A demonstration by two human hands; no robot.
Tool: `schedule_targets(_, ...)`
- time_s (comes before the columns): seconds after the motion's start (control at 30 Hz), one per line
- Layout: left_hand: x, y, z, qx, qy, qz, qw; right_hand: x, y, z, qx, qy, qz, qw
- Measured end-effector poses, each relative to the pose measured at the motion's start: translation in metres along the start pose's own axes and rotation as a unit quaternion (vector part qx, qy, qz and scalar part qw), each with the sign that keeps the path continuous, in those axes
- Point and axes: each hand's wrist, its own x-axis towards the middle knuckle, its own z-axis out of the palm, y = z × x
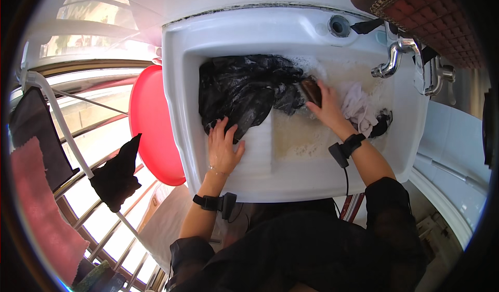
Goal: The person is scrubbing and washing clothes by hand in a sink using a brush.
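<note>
A wet black garment (241, 85) with soapy streaks lies bunched over the left half of a white laundry sink (249, 188), partly on its sloped washboard (255, 151). My left hand (224, 145) rests on the garment's near edge with the fingers apart. In my right hand (329, 106) is a brown scrubbing brush (312, 92), held at the garment's right end; its underside is hidden. Cloudy, foamy water (300, 136) fills the deeper right part. A white cloth (356, 106) and a small black cloth (381, 123) lie in it, right of my right hand.
Chrome taps (390, 64) reach over the sink's right side, below a reddish-brown woven item (432, 23). Left of the sink stands a red basin (156, 128). A black cloth (117, 179) hangs on a white pole (68, 124) by the window bars. Cables trail from both wrist straps.
</note>
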Motion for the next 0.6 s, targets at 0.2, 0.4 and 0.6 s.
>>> schedule_targets(0.2, 0.0, -0.017, 0.01, -0.068, 0.097, 0.018, 0.993, -0.005, 0.007, -0.001, -0.081, 0.04, 0.142, 0.986)
schedule_targets(0.4, 0.015, 0.007, 0.016, -0.392, 0.068, -0.299, 0.867, -0.024, -0.102, 0.011, 0.206, -0.107, -0.127, 0.964)
schedule_targets(0.6, 0.007, -0.019, 0.049, -0.465, 0.117, -0.33, 0.814, -0.025, -0.148, 0.028, 0.123, -0.179, -0.207, 0.954)
